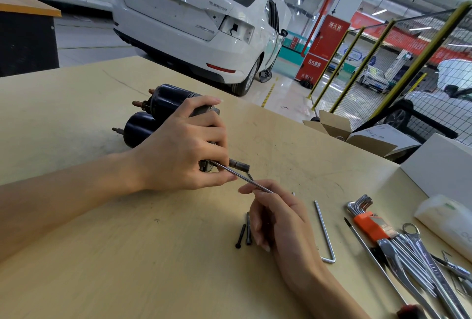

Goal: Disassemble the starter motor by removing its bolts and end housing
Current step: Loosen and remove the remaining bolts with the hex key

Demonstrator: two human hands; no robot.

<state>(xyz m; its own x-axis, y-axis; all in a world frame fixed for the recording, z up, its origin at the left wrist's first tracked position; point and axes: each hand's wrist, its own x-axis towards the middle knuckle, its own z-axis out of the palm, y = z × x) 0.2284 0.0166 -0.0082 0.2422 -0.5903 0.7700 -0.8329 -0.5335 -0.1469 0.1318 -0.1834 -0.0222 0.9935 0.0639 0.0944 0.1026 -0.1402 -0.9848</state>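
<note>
starter motor (163,114) gripped by left hand (178,150); right hand (278,216) pinches long bolt (245,179); red cabinet (323,47) reads "消火栓".

Car workshop: white car (194,24), wrenches (419,254).

Bright, even overhead light; soft shadows, wide-angle bending at edges.

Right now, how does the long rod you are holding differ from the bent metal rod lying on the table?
The long rod is straight, held off the table between the right hand and left hand at the starter motor. The bent rod lies loose on the table, hooked at its near end. Both are thin and silvery.
</note>
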